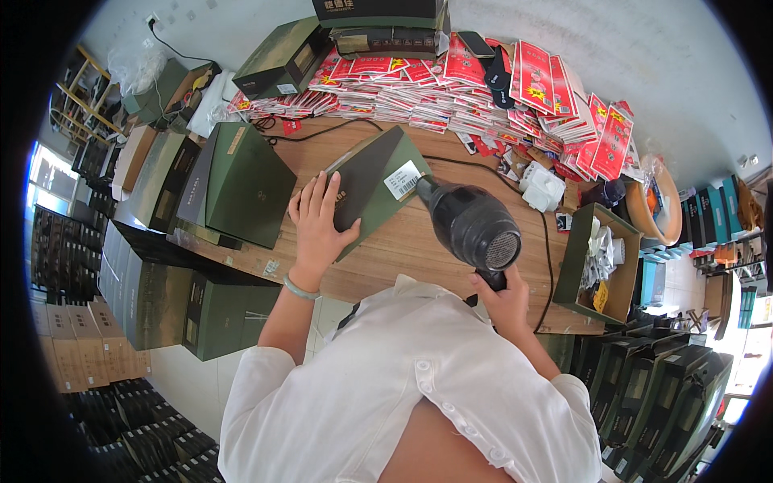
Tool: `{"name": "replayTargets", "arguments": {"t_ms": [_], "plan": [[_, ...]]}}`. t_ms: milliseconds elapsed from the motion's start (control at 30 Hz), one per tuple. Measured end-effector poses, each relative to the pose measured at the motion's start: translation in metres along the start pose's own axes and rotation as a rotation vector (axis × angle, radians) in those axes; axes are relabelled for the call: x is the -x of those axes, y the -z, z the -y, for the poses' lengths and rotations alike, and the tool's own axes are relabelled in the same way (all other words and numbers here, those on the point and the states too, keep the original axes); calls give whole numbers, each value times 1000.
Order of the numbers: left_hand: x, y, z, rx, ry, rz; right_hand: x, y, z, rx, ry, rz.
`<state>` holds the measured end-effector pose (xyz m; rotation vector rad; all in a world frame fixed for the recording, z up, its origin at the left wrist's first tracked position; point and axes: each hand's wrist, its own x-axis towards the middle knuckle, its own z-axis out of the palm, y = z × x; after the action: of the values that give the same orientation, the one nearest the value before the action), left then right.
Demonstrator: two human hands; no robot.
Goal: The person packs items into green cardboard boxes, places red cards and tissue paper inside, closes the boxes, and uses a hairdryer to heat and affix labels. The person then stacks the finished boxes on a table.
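A green and dark grey box (372,179) lies at a slant on the wooden table, with a white barcode label (403,179) near its right end. My left hand (319,221) rests on the box's left end, fingers spread over its surface and thumb stretched out. In my right hand (507,299) is a black hair dryer (469,221), gripped by its handle. Its nozzle (425,187) points at the label from close by; I cannot tell whether they touch.
Red printed packets (386,92) are piled along the wall, with a phone (475,44) on top. Another green box (245,185) stands at the left. On the right are a white plug adapter (542,187), a black cord (549,266) and an open box (596,266) of small items.
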<state>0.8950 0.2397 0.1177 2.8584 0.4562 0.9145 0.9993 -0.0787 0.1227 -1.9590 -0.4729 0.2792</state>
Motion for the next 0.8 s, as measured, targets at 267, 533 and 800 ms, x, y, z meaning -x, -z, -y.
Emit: {"name": "replayTargets", "arguments": {"t_ms": [267, 533, 800], "plan": [[1, -1, 0, -11, 1, 4, -4, 3, -5, 73, 25, -20], [-2, 0, 0, -4, -1, -6, -9, -3, -11, -134, -70, -17], [-3, 1, 1, -35, -4, 4, -15, -1, -11, -54, -68, 33]]}}
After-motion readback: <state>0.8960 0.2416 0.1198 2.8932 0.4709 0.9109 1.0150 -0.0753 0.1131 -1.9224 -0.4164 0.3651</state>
